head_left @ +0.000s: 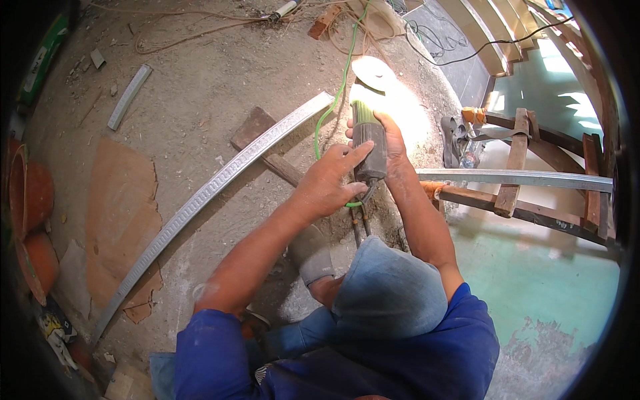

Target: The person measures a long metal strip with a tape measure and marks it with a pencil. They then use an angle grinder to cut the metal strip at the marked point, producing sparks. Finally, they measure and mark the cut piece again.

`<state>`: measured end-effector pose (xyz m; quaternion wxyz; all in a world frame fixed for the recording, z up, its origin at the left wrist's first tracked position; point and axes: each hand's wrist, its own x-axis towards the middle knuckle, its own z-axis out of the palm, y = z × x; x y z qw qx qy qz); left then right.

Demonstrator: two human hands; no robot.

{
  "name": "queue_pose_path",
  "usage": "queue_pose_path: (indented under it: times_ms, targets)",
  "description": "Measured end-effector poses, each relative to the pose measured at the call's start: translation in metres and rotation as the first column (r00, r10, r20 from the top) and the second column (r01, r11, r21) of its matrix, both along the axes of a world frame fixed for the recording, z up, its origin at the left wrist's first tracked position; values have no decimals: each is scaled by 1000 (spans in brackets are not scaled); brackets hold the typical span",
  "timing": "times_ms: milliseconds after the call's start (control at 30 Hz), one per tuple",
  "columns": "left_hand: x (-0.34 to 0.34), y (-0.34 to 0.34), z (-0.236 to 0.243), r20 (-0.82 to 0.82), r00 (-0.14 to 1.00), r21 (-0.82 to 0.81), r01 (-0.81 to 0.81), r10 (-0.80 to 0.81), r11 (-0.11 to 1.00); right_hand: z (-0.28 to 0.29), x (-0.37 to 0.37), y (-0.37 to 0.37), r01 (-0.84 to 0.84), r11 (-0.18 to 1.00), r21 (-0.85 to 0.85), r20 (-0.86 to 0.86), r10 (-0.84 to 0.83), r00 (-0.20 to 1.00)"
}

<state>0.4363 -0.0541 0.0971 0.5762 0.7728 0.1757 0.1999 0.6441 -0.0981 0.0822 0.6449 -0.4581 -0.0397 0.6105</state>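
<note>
An angle grinder (369, 143), with a green-and-dark body and a pale disc (373, 72) at its front, is held out in front of me, disc away from me. My right hand (390, 140) wraps round its body from the right. My left hand (340, 177) grips its rear end, index finger lying on the dark housing and thumb by the cable. A green cord (324, 120) runs beside the grinder. Left of it, a long curved metal strip (227, 173) lies across a wooden plank (250, 121) on the dusty ground. My bent knee is below my hands.
A short metal strip (130, 97), brown sheet (120, 220) and orange pots (33, 200) lie left. At right, another metal bar (507, 176) rests on a wooden frame (517, 153) near a pale green surface (527, 287). Cords, a brick (323, 21) and wooden steps (480, 37) are farther back.
</note>
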Motion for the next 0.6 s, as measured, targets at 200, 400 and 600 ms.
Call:
queue_pose_path:
  times_ms: [200,400,600]
  targets:
    - [1,0,-8,-55,998,73,30,-26,997,3,1,1,52,994,-98,5,-51,999]
    - [6,0,1,-120,992,268,81,-50,960,2,8,-6,-45,999,-5,-126,44,991]
    - [9,-14,-11,-80,996,342,55,-29,938,-2,7,-9,-5,999,-50,-40,3,999]
